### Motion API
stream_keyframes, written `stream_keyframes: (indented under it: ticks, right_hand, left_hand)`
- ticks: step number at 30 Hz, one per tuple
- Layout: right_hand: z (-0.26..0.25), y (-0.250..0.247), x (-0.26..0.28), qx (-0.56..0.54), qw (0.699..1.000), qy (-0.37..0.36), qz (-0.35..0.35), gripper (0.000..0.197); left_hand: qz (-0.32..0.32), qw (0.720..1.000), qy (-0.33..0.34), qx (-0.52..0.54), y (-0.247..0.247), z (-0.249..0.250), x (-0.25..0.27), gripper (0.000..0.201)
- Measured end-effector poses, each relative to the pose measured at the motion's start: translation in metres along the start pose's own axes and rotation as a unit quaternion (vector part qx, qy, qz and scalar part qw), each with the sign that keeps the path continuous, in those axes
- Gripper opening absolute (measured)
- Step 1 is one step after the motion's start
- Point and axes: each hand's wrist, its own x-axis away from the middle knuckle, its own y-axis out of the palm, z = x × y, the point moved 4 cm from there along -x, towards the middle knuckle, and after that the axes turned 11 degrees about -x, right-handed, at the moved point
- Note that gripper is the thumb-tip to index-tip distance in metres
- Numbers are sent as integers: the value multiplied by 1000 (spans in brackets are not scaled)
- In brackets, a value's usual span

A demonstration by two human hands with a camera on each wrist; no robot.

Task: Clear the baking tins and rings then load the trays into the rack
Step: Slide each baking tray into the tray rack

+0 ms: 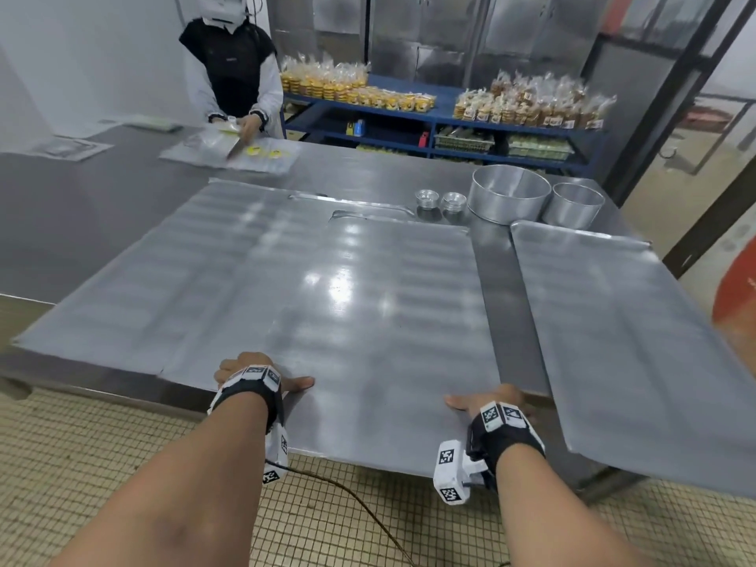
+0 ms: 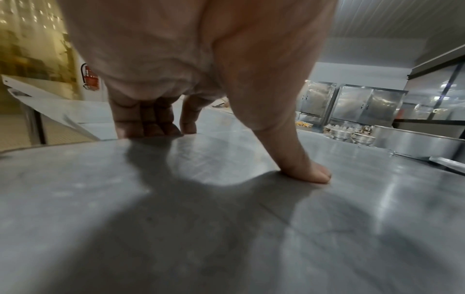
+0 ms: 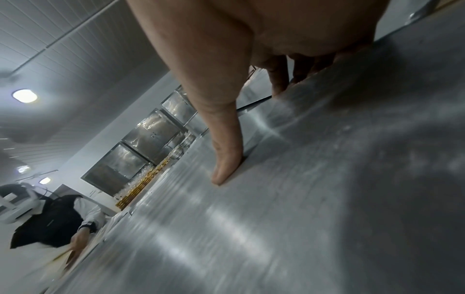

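Grasping the middle tray (image 1: pixel 368 304) at its near edge, the left hand (image 1: pixel 249 372) and right hand (image 1: pixel 497 403) each hold a tight grip, thumbs on top. At two o'clock the tins (image 1: pixel 509 194) stand cleared on the worktop (image 1: pixel 497 304); loading all trays seems left.

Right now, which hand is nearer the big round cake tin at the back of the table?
Right. The right hand grips the middle tray's near edge on the big round cake tin's side; the left hand holds that edge further left, so farther away.
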Motion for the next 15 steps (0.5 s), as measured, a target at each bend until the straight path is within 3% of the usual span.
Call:
stream_keyframes:
  ticks: [3, 7, 12, 15]
  right_hand:
    - [-15, 3, 28, 22, 1000, -16, 9, 124]
    - [-30, 22, 41, 39, 999, -20, 3, 121]
    - [-51, 43, 43, 40, 999, -31, -7, 115]
    - [-63, 56, 41, 48, 998, -34, -18, 114]
  left_hand:
    - [-2, 1000, -2, 0, 1, -21, -10, 119]
    - [-4, 1000, -14, 1, -2, -43, -24, 132]
    - [6, 1000, -24, -14, -9, -61, -38, 124]
    - [5, 999, -37, -4, -10, -65, -55, 132]
